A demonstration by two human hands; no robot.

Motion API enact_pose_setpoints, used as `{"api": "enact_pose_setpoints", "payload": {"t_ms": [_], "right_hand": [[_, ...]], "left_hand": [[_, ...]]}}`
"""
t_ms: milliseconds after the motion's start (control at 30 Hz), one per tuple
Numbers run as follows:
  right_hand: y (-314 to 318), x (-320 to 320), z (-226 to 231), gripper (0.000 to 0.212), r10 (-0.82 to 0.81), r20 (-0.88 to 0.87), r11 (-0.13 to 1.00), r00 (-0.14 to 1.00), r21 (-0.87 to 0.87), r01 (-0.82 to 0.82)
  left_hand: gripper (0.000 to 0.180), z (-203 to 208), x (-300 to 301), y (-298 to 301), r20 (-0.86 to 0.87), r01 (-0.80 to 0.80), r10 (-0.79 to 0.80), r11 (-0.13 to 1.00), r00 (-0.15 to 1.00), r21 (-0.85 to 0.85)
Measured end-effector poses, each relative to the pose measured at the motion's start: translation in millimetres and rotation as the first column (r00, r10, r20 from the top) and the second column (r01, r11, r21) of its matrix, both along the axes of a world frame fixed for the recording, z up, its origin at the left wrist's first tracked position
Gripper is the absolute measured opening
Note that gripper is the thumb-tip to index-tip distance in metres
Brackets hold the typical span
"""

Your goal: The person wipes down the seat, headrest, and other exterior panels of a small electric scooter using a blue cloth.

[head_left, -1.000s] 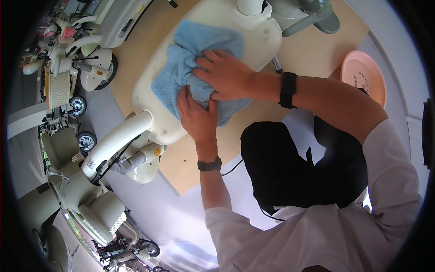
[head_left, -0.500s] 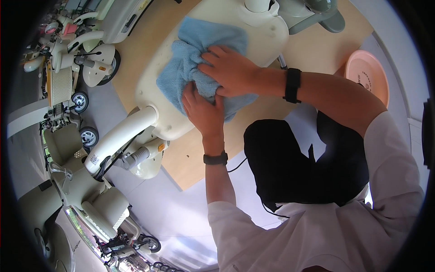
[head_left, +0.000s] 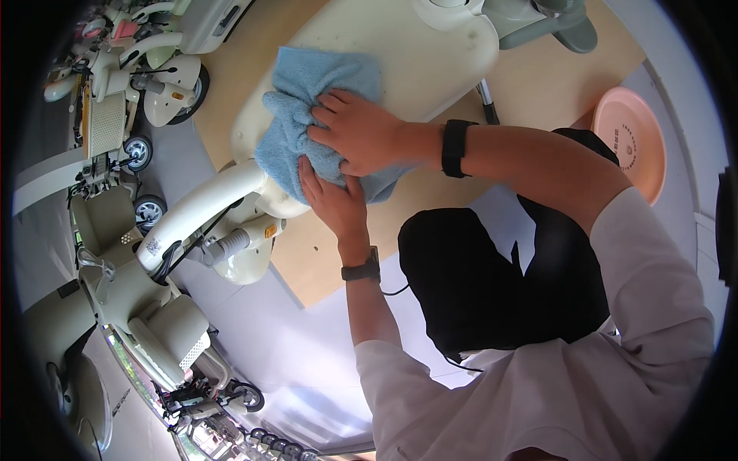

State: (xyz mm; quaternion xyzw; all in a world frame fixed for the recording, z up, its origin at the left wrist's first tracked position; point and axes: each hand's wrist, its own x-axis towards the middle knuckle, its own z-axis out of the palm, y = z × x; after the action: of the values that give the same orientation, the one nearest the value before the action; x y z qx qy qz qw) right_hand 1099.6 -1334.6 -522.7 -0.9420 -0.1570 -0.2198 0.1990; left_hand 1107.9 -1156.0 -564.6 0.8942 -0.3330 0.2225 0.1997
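Observation:
A rumpled light-blue towel (head_left: pixel 327 73) lies bunched over the cream floorboard (head_left: pixel 400 54) of a scooter. My right hand (head_left: pixel 361 132) presses down on it from above, its fingers bent into the bunched folds. Just below, nearer to me, my left hand (head_left: pixel 336 206) grips the towel's near edge, fingertips tucked into the cloth. The two hands are close together, and the cloth hides part of the board's left end. A thick cream tube (head_left: pixel 207 203) rises from the board at the left.
A pink basin (head_left: pixel 630 142) stands on the floor at the right, by a white wall. More cream scooters (head_left: pixel 165 96) are parked along the left. A grey scooter seat part (head_left: pixel 573 31) and a kickstand (head_left: pixel 487 104) lie beyond the board. My knees (head_left: pixel 453 276) are close by.
Both hands have slid left with the towel, toward the tube end of the board. More of the board's right part is now uncovered.

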Motion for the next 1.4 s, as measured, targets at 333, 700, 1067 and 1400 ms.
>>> {"api": "enact_pose_setpoints", "payload": {"t_ms": [333, 700, 1067, 1400], "right_hand": [[-7, -7, -3, 0.064, 0.012, -0.046, 1.0, 0.999, -0.004, -0.012], [-23, -24, 7, 0.069, -0.08, -0.184, 0.992, 0.98, -0.108, 0.061], [-12, -28, 13, 0.078, -0.155, -0.193, 0.985, 0.969, -0.109, 0.136], [-44, -40, 5, 0.081, -0.134, -0.171, 0.983, 0.976, -0.145, 0.11]], "left_hand": [[0.057, 20, -7, 3, -0.098, -0.044, 0.05, 0.997, 0.994, 0.067], [0.057, 23, -1, -23, -0.108, 0.107, -0.106, 0.994, 0.988, 0.002], [0.059, 25, 4, -16, -0.1, 0.125, -0.125, 0.992, 0.987, -0.01], [0.064, 19, 3, -40, -0.115, 0.183, -0.18, 0.983, 0.977, 0.009]]}}
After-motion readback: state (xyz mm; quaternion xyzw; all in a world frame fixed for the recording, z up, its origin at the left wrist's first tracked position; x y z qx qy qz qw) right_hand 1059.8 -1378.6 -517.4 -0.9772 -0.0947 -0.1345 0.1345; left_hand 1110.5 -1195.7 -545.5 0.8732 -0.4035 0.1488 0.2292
